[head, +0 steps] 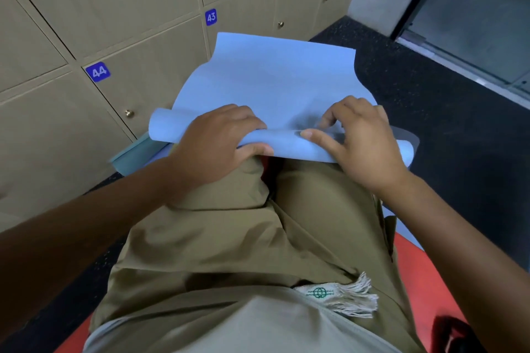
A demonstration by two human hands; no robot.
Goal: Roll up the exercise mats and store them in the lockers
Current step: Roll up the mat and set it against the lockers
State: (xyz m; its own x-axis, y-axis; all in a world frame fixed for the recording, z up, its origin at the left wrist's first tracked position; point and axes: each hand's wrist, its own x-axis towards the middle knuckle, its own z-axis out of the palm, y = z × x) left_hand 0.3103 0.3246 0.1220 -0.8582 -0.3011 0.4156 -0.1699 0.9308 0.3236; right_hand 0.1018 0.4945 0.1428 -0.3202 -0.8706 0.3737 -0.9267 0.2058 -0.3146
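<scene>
Mat: a light blue mat (pixel 266 77) lies on the dark floor (pixel 447 112) in front of the person's knees, its far end curling up against the lockers (pixel 120 37).
Rolled part: only the near edge is turned over into a thin roll (pixel 172 129) that runs across the mat just above the knees; most of the mat is flat.
Left hand (pixel 218 137): lies over the roll left of centre, fingers curled over the top and thumb tucked under the near side, so it grips the roll.
Right hand (pixel 361 137): sits on the roll right of centre, thumb pressed along the fold and fingers bent down onto the flat mat just past it; it looks like a pinch on the roll, though the grip is partly hidden.
Other mats: a teal edge (pixel 134 152) shows beneath the blue mat on the left, and a red mat (pixel 415 261) is under the person; neither looks rolled.
Lockers: doors 42, 43 and 44 are all closed.
Progress: early, by my reading. The first mat has barely begun rolling.
Left to do: finish this roll, roll the others, open a locker and put them in.
</scene>
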